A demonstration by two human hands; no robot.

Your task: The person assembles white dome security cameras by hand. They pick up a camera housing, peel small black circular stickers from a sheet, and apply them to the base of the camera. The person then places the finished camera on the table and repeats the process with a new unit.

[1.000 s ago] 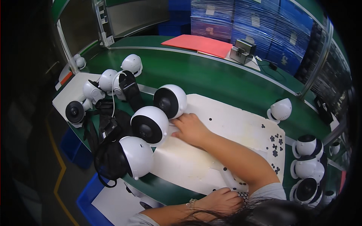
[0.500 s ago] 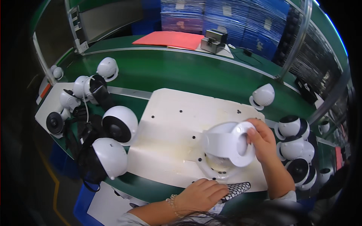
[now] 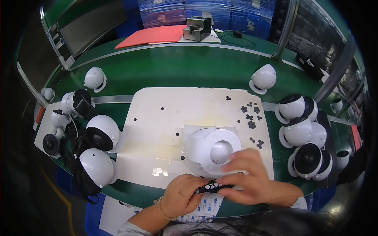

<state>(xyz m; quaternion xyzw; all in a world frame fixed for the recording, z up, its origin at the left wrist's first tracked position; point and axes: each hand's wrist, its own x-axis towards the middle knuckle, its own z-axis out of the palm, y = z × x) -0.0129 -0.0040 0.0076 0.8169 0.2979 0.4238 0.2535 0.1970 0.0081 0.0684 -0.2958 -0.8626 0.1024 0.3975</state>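
Observation:
My left hand (image 3: pixel 183 196) is closed on a bent dark sheet of small round pads (image 3: pixel 212 187), black with white spots, near the front edge of the table. My right hand (image 3: pixel 246 179), partly blurred, grips the sheet's right end between its lower fingers, while its upper fingers are raised and apart. Just beyond my hands, a white camera-shaped device (image 3: pixel 202 145) lies on the pale board (image 3: pixel 151 145), its round base with a central hole facing up. A printed white backing sheet (image 3: pixel 208 206) hangs below my hands.
Single and clustered black pads (image 3: pixel 251 124) dot the board. More white devices stand at the left (image 3: pixel 103 131) and right (image 3: pixel 298 131), with black cables (image 3: pixel 80 185) at the left. A metal box (image 3: pixel 197 29) and red sheets (image 3: pixel 153 35) lie on the back shelf.
My right hand has let go of the white device and come down to the pad sheet. The device now rests on the board. The view has shifted, showing more of the right side.

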